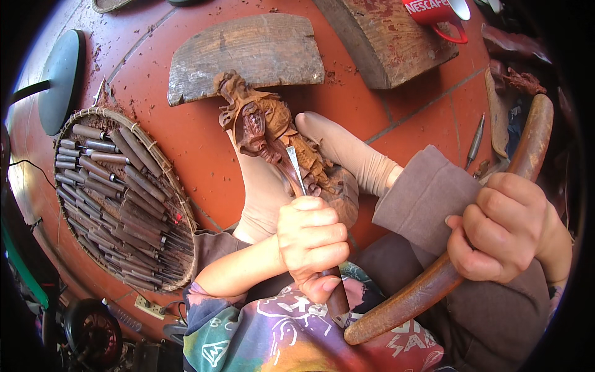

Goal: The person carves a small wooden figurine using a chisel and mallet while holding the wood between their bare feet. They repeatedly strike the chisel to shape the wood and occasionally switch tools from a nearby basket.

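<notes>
My left hand [313,245] is closed around the dark wooden handle of a chisel [294,162]. Its bright, flared blade points away from me and lies over a brown wood carving [276,118]; whether the edge touches the wood I cannot tell. The carving, full of deep relief, stands between my sock-clad feet. In my right hand [502,226] is a long, curved wooden mallet [396,304], gripped near its middle. The mallet's lower end is at the butt of the chisel handle, near my shirt; contact between them is unclear.
A round woven basket [189,251] holding several chisels stands at the left. Beyond the carving lies a worn wooden board [248,59]. A thick wood block [390,46] bears a red mug [441,13]. Another slim tool [476,141] lies on the tiles at right, and wood chips are scattered about.
</notes>
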`<state>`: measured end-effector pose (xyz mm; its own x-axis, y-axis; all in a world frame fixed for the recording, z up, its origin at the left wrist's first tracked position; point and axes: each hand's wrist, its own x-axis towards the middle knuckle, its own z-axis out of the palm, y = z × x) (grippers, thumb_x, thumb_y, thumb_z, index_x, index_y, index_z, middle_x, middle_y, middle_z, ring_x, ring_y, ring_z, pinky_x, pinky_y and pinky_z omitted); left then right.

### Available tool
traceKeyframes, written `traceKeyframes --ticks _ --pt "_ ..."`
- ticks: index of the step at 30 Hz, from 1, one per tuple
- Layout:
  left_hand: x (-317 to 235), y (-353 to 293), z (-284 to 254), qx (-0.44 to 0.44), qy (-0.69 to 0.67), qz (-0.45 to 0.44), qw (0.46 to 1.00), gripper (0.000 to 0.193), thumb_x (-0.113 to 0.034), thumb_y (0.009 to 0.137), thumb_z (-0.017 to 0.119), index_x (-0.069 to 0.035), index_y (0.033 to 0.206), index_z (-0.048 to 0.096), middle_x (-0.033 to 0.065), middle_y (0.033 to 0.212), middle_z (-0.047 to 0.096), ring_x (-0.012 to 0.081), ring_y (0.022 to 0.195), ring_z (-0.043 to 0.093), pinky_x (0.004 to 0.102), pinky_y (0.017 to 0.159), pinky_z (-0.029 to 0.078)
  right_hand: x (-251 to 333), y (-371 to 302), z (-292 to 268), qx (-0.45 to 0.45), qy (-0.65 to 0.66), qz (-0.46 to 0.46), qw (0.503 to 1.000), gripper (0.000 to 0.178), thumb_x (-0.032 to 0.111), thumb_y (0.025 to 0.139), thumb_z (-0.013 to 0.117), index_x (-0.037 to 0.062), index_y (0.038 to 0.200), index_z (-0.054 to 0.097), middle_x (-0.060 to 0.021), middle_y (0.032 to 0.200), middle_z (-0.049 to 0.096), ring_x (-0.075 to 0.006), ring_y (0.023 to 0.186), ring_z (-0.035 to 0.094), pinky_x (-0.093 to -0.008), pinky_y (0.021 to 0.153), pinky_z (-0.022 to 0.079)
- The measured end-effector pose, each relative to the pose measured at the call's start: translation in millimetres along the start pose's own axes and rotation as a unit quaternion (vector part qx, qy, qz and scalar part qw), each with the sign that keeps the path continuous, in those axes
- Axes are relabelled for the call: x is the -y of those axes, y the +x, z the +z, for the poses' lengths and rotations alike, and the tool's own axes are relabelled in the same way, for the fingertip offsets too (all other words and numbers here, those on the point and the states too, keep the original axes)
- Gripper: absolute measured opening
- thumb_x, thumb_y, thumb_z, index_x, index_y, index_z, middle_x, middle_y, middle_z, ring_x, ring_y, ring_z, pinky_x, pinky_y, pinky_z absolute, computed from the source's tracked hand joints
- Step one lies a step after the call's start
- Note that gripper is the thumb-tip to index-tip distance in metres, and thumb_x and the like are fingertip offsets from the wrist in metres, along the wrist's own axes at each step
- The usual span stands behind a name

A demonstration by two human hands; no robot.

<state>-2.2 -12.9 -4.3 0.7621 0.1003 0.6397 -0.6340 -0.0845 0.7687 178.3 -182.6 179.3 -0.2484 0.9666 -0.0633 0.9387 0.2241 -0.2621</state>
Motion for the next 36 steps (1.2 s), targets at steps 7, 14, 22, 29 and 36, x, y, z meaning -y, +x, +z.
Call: traceKeyframes --ticks 7,14,22,29,36 --pt "-1.9 5.6 -4.3 -0.002 -0.003 -0.022 1.000 0.039 -0.042 0.080 0.049 -0.010 0.058 0.049 0.0027 0.055 0.040 0.0183 0.045 0.037 0.0329 0.046 0.025 0.1 -0.7 8.5 -0.095 -0.044 0.018 0.994 0.033 -0.001 0.062 0.076 0.0043 0.085 0.053 -0.0052 0.066 0.046 -0.0182 0.053 0.047 -0.0317 0.045 0.037" --pt "-1.2 11.9 -1.7 -0.013 -0.026 -0.030 0.999 0.039 -0.041 0.079 0.048 -0.010 0.056 0.047 0.0026 0.053 0.038 0.0185 0.044 0.036 0.0326 0.045 0.025 -2.3 -6.3 -1.1 -0.095 -0.035 0.027 0.994 0.035 -0.002 0.061 0.075 0.0025 0.088 0.054 -0.0074 0.069 0.048 -0.0191 0.052 0.047 -0.0320 0.043 0.035" --pt "-2.6 16.4 -9.9 0.017 -0.021 -0.044 0.999 0.047 -0.038 0.088 0.039 -0.008 0.055 0.052 0.0041 0.050 0.043 0.0171 0.041 0.041 0.0320 0.044 0.028 -3.0 -9.7 1.4 -0.086 -0.032 0.039 0.995 0.035 -0.001 0.062 0.074 0.0017 0.089 0.052 -0.0078 0.068 0.048 -0.0188 0.052 0.046 -0.0321 0.042 0.035" --pt "-4.5 22.0 -10.5 0.027 -0.025 -0.069 0.997 0.047 -0.038 0.090 0.037 -0.009 0.055 0.052 0.0035 0.050 0.045 0.0167 0.042 0.042 0.0318 0.045 0.029 1.6 -9.4 1.8 -0.117 -0.080 0.053 0.988 0.034 0.000 0.059 0.073 0.0018 0.086 0.053 -0.0081 0.067 0.047 -0.0183 0.052 0.045 -0.0313 0.042 0.034" --pt "-4.0 24.5 -12.1 0.033 -0.024 -0.075 0.996 0.048 -0.038 0.090 0.037 -0.010 0.054 0.051 0.0024 0.049 0.045 0.0162 0.041 0.042 0.0318 0.045 0.029 -1.8 -9.6 -6.1 -0.114 -0.067 0.027 0.991 0.035 0.000 0.057 0.073 0.0028 0.085 0.053 -0.0078 0.068 0.047 -0.0180 0.052 0.045 -0.0299 0.042 0.033"
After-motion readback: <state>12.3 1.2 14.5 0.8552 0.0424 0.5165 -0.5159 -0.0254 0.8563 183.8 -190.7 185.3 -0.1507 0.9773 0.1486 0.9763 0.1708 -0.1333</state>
